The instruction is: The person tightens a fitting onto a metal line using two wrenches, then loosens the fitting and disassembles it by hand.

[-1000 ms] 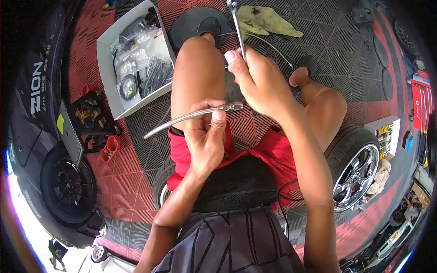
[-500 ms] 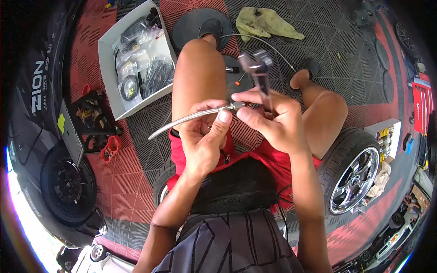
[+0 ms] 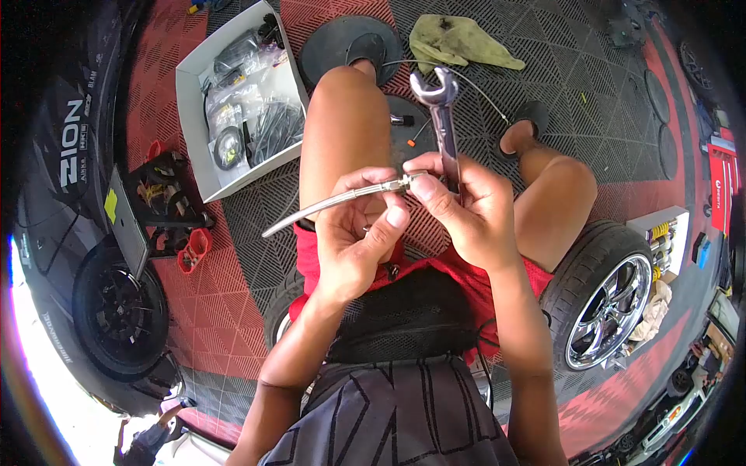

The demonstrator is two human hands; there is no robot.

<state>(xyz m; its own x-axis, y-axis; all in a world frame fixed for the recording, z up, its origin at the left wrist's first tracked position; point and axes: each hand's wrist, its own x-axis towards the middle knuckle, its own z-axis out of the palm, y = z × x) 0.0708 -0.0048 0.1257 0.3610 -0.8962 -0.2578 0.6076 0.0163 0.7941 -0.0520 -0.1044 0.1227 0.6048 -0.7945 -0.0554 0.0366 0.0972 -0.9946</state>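
Observation:
A braided silver hose (image 3: pixel 311 207) lies across the fingers of my left hand (image 3: pixel 359 237), which is closed on it near its right end. The metal fitting (image 3: pixel 406 183) at that end sits between both hands. Thumb and index finger of my right hand (image 3: pixel 470 210) pinch the fitting. Upright in that same hand stands a wrench (image 3: pixel 440 116), its open jaw at the top. The palm hides the wrench's lower part.
A white box (image 3: pixel 193 128) of bagged parts lies at the upper left. Beyond my knees are a yellowish cloth (image 3: pixel 465 43) and a cable. A chrome wheel (image 3: pixel 608 311) is on the right, a black tool tray (image 3: pixel 130 221) on the left. Part of another person (image 3: pixel 148 443) shows at the lower left.
My right hand has come down from above to the fitting and pinches it. The wrench has moved along with it, and its open jaw now faces up. My left hand still holds the hose.

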